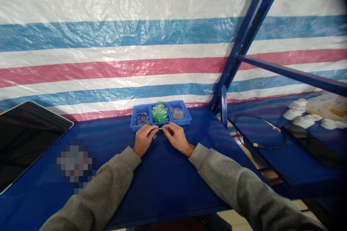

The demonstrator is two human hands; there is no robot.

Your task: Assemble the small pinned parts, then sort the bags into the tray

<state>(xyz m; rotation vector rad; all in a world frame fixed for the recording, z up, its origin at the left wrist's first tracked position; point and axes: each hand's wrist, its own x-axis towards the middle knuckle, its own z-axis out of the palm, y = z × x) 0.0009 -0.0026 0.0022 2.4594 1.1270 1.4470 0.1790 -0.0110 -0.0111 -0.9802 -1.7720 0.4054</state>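
Note:
A small, thin metallic piece [160,129] spans the gap between my two hands. My left hand [144,139] pinches its left end, and my right hand [176,138] pinches the right end. Just below the fingertips, a few dark slim pieces [155,135] lie on the blue table [162,187]. Right behind the hands stand three joined blue bins [187,110]. The left one has slim metal pieces [143,119], the middle one green packets [159,112], the right one clear plastic pieces [177,113].
A large black screen [24,137] lies at the left, with a blurred patch [74,162] beside it. A blue metal frame [238,47] rises at the right. Beyond it are a black cable [260,146], a dark phone-like slab [311,144] and white items [303,115].

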